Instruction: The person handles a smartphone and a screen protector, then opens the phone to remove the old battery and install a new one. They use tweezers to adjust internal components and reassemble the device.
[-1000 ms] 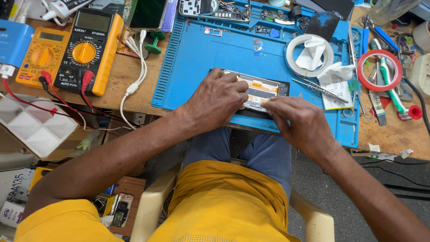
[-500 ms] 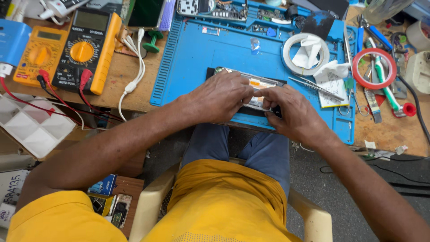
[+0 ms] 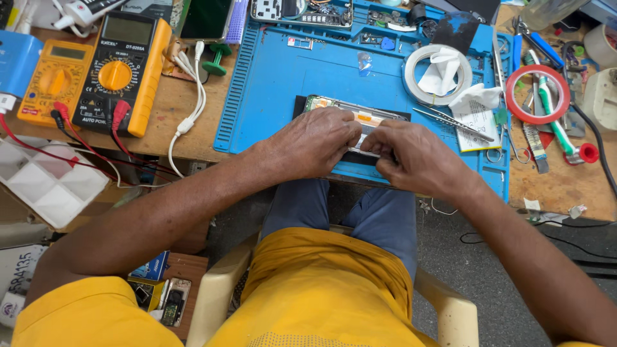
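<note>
While both hands work over it, these are the parts of the scene, seen from above.

Phone: an opened phone (image 3: pixel 360 119) lies flat on a blue mat (image 3: pixel 289 77), near the mat's front edge, long side running left to right, its insides showing at the far edge.
Left hand: the left hand (image 3: pixel 315 142) lies palm down over the phone's left half, fingers curled and pressed together, tips touching the phone near its middle.
Right hand: the right hand (image 3: pixel 414 157) covers the phone's right and near part, fingers bent inward toward the left hand; whether they pinch anything I cannot tell, as the tips are hidden.
Phone and fingers: the phone sits under and just beyond the fingers of both hands, only its far strip uncovered.
Tweezers: metal tweezers (image 3: pixel 450 121) lie on the mat just right of the phone, apart from the hands.
Tape rolls: a white tape roll (image 3: pixel 411 80) sits far right on the mat; a red tape ring (image 3: pixel 537 94) lies further right on the wooden bench (image 3: pixel 173 122).
Meters: a black and yellow meter (image 3: pixel 119 71) and an orange meter (image 3: pixel 54 80) lie at far left, well apart from the hands.
Tray: a white compartment tray (image 3: pixel 48 183) sits at near left.
</note>
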